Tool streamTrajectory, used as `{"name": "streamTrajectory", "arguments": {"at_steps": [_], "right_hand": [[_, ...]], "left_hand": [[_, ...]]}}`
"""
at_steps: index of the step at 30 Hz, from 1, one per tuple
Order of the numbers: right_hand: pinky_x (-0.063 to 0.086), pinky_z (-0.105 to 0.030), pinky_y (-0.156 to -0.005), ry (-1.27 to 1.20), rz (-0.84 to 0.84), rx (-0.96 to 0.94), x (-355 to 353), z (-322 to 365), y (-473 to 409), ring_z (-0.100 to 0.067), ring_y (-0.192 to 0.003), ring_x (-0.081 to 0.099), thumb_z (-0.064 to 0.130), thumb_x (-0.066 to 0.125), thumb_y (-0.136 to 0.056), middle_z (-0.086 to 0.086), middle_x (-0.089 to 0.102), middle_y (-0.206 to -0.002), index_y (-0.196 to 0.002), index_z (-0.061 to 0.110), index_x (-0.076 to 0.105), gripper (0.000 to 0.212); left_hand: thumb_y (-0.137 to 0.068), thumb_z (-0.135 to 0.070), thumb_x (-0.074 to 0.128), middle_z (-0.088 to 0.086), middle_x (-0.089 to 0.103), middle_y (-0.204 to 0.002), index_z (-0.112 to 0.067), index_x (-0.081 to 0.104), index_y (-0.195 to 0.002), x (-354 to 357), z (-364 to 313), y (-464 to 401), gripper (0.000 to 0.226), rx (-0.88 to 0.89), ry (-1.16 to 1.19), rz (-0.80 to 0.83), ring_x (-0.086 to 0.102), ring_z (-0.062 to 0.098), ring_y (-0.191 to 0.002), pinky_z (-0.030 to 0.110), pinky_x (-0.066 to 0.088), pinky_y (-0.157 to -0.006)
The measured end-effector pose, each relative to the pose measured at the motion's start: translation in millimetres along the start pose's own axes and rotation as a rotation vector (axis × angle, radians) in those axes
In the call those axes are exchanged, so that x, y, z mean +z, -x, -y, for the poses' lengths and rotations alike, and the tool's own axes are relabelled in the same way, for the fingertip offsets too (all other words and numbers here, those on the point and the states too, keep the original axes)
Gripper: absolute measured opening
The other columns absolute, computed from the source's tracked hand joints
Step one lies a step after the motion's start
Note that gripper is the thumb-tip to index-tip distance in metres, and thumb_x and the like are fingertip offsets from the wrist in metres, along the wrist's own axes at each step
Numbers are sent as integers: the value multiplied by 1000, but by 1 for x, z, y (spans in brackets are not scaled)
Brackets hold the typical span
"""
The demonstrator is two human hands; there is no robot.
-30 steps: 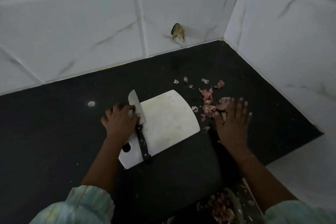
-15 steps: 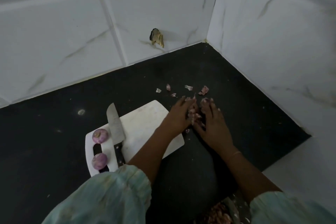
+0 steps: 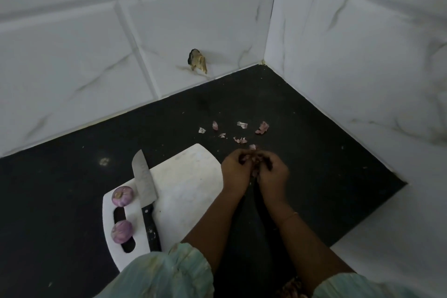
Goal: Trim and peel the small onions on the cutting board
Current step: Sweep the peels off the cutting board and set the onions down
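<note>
Two small purple onions lie on the left end of the white cutting board [image 3: 188,184], one [image 3: 122,196] near the knife blade and the other [image 3: 122,232] beside the board's handle slot. A knife [image 3: 145,191] with a black handle rests across the board next to them. Just off the board's right edge, my left hand [image 3: 235,172] and my right hand [image 3: 273,174] are cupped together over the counter. Their curled fingers grip a bunch of pink onion peels [image 3: 252,158].
Several loose peel scraps [image 3: 238,132] lie on the black counter [image 3: 314,152] beyond my hands. White tiled walls close the corner behind and to the right. A brown chipped spot [image 3: 197,60] marks the back wall. More peels show at the bottom edge [image 3: 294,289].
My left hand has left the knife and onions and crossed to the right. Both hands have gone from lying flat by the peel pile to closing round it and lifting it.
</note>
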State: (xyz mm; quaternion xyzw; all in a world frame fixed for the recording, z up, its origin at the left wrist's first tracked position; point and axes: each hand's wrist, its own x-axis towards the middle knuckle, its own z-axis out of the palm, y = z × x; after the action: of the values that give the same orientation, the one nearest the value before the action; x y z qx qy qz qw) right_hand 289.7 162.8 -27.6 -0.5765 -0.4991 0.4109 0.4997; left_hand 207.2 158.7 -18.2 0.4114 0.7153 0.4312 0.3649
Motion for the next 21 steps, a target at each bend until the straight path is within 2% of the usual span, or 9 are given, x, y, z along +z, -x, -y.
{"name": "streamTrajectory", "arguments": {"at_steps": [1, 4, 6, 9, 13, 16, 18, 21], "right_hand": [[57, -32, -86, -139, -31, 141, 6, 5, 1, -19, -96, 69, -10, 50, -87, -4, 73, -98, -93, 16, 72, 34], [56, -34, -83, -747, -72, 557, 16, 27, 5, -25, -89, 69, 1, 42, -94, -11, 72, -94, -94, 8, 69, 27], [54, -34, -81, -993, -79, 634, 10, 36, 8, -25, -87, 68, 12, 38, -97, -13, 71, -93, -97, 5, 68, 30], [54, -32, -72, -1057, -69, 597, -8, 50, 18, -22, -78, 71, 22, 32, -99, -12, 73, -86, -95, 5, 67, 40], [53, -30, -67, -1026, -110, 542, -44, 66, 38, -19, -74, 73, 25, 30, -102, -10, 75, -83, -94, 7, 68, 42], [54, -28, -68, -1018, -222, 510, -82, 64, 57, -19, -80, 72, 27, 31, -102, -9, 75, -87, -98, 9, 68, 41], [53, -30, -72, -1029, -298, 508, -110, 56, 72, -19, -81, 72, 29, 32, -101, -8, 75, -89, -98, 10, 68, 41], [53, -33, -77, -1045, -427, 490, -154, 35, 99, -23, -89, 70, 25, 33, -99, -11, 73, -94, -98, 8, 69, 40]], "left_hand": [[-94, -10, 61, -2, 71, -95, -17, 70, -104, 5, -3, 2, 15, -99, 154, -9, 68, 13, -90, 26, 56, -81], [-97, -17, 58, 6, 73, -92, -11, 71, -107, 14, -13, 11, 18, -334, 605, -23, 70, 20, -91, 32, 56, -83], [-98, -20, 53, 9, 75, -92, -9, 73, -104, 12, -21, 17, 23, -456, 890, 1, 71, 20, -87, 33, 57, -82], [-100, -23, 45, 8, 75, -81, -7, 72, -92, 7, -39, 33, 32, -557, 1130, 61, 70, 20, -79, 31, 56, -76], [-102, -36, 38, 12, 74, -98, -7, 72, -106, 19, -58, 66, 45, -598, 1183, 80, 68, 25, -92, 34, 54, -79], [-103, -44, 35, 9, 76, -90, -10, 72, -101, 40, -66, 101, 50, -639, 1179, 181, 69, 23, -88, 34, 54, -76], [-104, -40, 36, 7, 76, -82, -11, 71, -94, 58, -68, 130, 47, -660, 1137, 249, 69, 21, -81, 33, 54, -72], [-102, -29, 38, 10, 71, -85, -7, 69, -96, 92, -60, 170, 39, -682, 1066, 330, 66, 22, -81, 34, 54, -79]]}}
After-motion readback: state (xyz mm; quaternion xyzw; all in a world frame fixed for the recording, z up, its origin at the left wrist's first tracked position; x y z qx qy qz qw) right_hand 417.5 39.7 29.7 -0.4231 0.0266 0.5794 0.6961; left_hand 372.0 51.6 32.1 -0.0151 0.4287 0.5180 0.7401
